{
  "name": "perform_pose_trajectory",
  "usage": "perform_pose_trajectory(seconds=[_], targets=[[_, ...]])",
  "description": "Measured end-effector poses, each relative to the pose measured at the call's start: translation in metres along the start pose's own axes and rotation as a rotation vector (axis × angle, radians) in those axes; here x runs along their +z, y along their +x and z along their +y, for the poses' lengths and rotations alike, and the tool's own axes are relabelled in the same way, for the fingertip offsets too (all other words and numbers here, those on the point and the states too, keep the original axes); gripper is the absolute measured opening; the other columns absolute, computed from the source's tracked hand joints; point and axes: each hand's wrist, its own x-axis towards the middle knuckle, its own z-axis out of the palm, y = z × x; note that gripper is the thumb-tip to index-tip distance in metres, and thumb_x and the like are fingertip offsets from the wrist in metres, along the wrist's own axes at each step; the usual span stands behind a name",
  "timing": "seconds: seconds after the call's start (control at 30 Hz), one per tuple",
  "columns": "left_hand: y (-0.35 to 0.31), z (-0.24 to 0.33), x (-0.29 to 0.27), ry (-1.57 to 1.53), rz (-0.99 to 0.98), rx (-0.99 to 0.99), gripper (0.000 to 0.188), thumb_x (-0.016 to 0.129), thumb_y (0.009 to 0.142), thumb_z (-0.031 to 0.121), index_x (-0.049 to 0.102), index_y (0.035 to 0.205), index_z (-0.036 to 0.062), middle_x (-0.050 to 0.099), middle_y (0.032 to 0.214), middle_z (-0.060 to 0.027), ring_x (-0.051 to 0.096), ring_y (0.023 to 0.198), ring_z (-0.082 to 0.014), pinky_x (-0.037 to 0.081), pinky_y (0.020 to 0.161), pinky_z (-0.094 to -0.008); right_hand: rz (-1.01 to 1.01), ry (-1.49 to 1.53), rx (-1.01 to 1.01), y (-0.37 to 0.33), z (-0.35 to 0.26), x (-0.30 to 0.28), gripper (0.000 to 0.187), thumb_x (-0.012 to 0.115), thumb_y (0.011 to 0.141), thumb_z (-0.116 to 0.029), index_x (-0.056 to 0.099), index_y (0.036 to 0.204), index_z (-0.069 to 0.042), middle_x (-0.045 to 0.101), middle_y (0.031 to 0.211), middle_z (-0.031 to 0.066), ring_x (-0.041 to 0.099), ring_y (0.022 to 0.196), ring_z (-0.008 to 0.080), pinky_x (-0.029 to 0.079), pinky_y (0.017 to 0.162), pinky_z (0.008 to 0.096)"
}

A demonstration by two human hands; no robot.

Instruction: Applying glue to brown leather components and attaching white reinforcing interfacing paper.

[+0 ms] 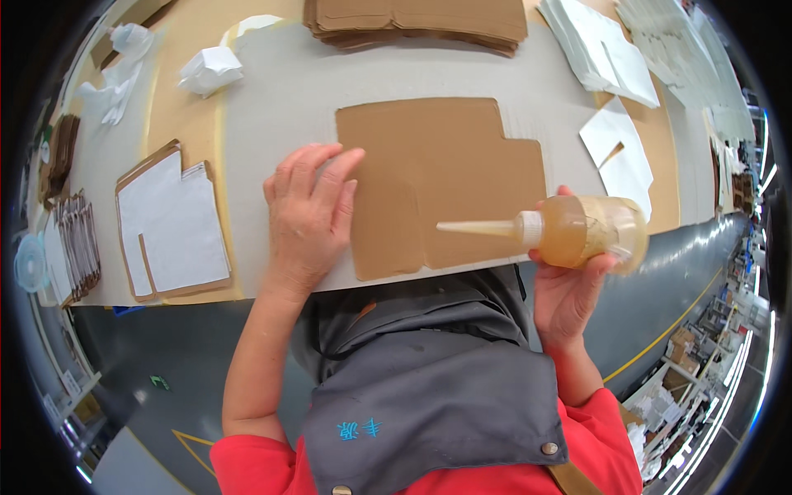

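A flat brown cut panel [462,177], like cardboard or leather, lies on the table in front of me, notched at its far right corner. My left hand [309,202] is at the panel's left edge, fingers bent and slightly apart, with nothing visible in it. In my right hand [569,289] is a clear squeeze bottle [590,231] of amber liquid, tipped on its side. Its long narrow nozzle points left over the panel's near right part. Whether the nozzle tip touches the panel, I cannot tell.
At the far edge sits a stack of brown panels [417,25]. White cut pieces [598,54] lie at the far right, with a white sheet [619,153] nearer. To the left are white-topped panels [173,227], crumpled white paper [211,70] and a row of upright pieces [76,247].
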Motion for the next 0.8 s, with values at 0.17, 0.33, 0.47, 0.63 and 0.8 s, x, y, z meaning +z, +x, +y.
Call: perform_pose_trajectory(seconds=[0.17, 0.33, 0.47, 0.63, 0.8], targets=[[0.0, 0.001, 0.001, 0.025, -0.036, 0.006, 0.025, 0.069, 0.088, 0.01, 0.07, 0.113, 0.0138, 0.062, 0.117, -0.0022, 0.054, 0.121, -0.0258, 0.039, 0.097, -0.0394, -0.196, -0.411, -0.367, 0.03, 0.017, 0.009, 0.107, 0.073, 0.075, -0.071, 0.027, 0.155, -0.016, 0.039, 0.154, 0.0221, 0.054, 0.131, 0.0352, 0.048, 0.107, 0.0506], [0.0, 0.001, 0.002, -0.002, -0.04, -0.005, 0.025, 0.07, 0.088, 0.01, 0.07, 0.113, 0.0145, 0.062, 0.117, -0.0017, 0.054, 0.122, -0.0257, 0.039, 0.097, -0.0391, -0.448, -0.395, -0.505, 0.05, 0.032, 0.006, 0.103, 0.094, 0.06, -0.051, 0.044, 0.136, -0.003, 0.05, 0.145, 0.0202, 0.055, 0.131, 0.0305, 0.046, 0.109, 0.0464], [0.001, 0.0, 0.002, -0.011, -0.045, -0.015, 0.026, 0.07, 0.087, 0.01, 0.07, 0.113, 0.0147, 0.062, 0.118, -0.0017, 0.053, 0.122, -0.0256, 0.038, 0.097, -0.0391, -0.61, -0.491, -0.685, 0.064, 0.033, 0.003, 0.105, 0.097, 0.056, -0.051, 0.045, 0.134, -0.003, 0.059, 0.137, 0.0193, 0.06, 0.125, 0.0307, 0.051, 0.104, 0.043], [0.0, -0.001, 0.002, -0.01, -0.053, -0.017, 0.026, 0.07, 0.087, 0.009, 0.07, 0.113, 0.0146, 0.062, 0.119, -0.0018, 0.053, 0.123, -0.0256, 0.038, 0.098, -0.0389, -0.501, -0.551, -0.529, 0.054, 0.028, -0.005, 0.107, 0.093, 0.06, -0.055, 0.044, 0.139, -0.003, 0.051, 0.145, 0.0186, 0.055, 0.131, 0.0289, 0.047, 0.108, 0.0458], [0.0, 0.001, 0.001, -0.008, -0.058, -0.022, 0.027, 0.07, 0.087, 0.009, 0.07, 0.113, 0.0142, 0.062, 0.119, -0.0019, 0.053, 0.123, -0.0258, 0.038, 0.097, -0.039, -0.233, -0.453, -0.333, 0.041, 0.018, 0.007, 0.108, 0.086, 0.066, -0.062, 0.042, 0.146, -0.003, 0.043, 0.152, 0.0157, 0.05, 0.136, 0.0275, 0.042, 0.112, 0.0459]])
